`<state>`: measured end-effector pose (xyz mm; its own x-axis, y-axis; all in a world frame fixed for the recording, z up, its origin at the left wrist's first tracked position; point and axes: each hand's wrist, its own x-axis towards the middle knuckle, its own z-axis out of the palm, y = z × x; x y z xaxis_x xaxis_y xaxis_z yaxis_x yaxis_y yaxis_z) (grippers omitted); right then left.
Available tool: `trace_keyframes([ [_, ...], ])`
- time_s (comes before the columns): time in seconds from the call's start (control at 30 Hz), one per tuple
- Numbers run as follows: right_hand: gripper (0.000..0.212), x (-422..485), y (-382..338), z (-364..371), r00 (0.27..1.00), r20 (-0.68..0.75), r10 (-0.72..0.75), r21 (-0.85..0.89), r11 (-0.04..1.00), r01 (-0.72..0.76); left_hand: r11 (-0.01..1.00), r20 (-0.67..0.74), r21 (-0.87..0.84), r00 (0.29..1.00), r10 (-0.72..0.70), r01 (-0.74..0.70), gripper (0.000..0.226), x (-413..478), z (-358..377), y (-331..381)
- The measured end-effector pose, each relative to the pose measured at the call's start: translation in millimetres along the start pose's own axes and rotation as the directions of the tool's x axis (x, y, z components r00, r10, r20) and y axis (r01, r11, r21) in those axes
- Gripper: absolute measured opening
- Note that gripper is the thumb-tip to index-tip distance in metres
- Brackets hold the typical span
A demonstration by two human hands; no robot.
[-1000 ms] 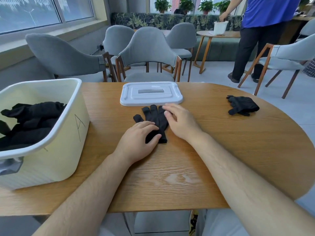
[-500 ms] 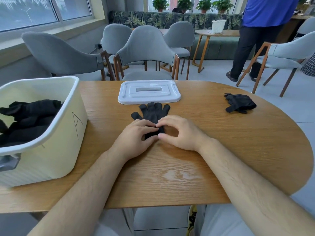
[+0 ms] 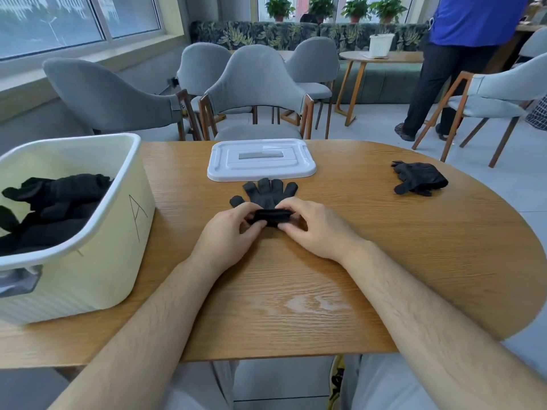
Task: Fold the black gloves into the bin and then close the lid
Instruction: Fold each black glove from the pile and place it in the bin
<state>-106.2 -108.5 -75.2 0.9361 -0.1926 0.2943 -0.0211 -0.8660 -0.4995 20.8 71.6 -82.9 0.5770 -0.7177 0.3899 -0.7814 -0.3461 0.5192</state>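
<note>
Rolled up since half a second back: cuff of black glove [image 3: 268, 192], pinched by left grip [image 3: 228, 232] and right grip [image 3: 313, 229], on counter [image 3: 296, 291]. Long axis toward 12 o'clock; bin [image 3: 118, 247] at 9 o'clock, nearer left.

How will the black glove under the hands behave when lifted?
Probably floppy: the glove has its near end folded over where left hand and right hand pinch it. Likely light, soft knit. The fold may open if released.

Bin [image 3: 118, 232] leftward — lid [image 3: 262, 170] just ahead
</note>
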Motion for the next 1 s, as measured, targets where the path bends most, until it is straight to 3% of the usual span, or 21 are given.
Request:
trace_keyframes([
  [0.2,0.015,9.4,-2.7,11.6,0.971,-0.18,0.154,0.163,0.979,-0.125,0.984,-0.098,-0.144,0.988,-0.119,0.104,0.028,4.0,4.5,6.6],
  [0.33,0.013,16.4,-4.5,14.9,0.96,-0.22,0.176,0.15,0.978,-0.145,0.992,-0.144,-0.123,0.988,-0.056,0.038,0.025,8.4,8.3,4.6],
  [0.43,0.01,18.8,-4.4,17.8,0.971,-0.196,0.137,0.075,0.989,-0.125,0.998,-0.147,-0.045,0.989,0.034,-0.041,0.01,11.2,13.7,-1.6],
  [0.5,0.007,18.8,-3.1,19.9,0.977,-0.179,0.116,0.021,0.993,-0.114,0.997,-0.125,0.027,0.989,0.081,-0.078,0.014,11.9,16.4,-3.5],
  [0.6,0.021,11.6,3.7,15.2,0.99,-0.113,0.086,-0.046,0.995,-0.092,0.992,-0.039,0.107,0.996,0.076,-0.071,0.028,7.3,14.8,-6.5],
  [0.73,0.039,3.2,9.6,5.2,0.998,0.008,0.061,-0.084,0.995,-0.06,0.995,0.073,0.088,0.996,0.049,-0.055,0.051,3.2,10.9,-11.8],
  [1.0,0.021,6.7,3.1,5.9,0.997,-0.038,0.068,-0.006,0.998,-0.068,1.0,0.022,-0.012,0.999,0.028,-0.027,0.029,2.2,3.2,-5.9],
])
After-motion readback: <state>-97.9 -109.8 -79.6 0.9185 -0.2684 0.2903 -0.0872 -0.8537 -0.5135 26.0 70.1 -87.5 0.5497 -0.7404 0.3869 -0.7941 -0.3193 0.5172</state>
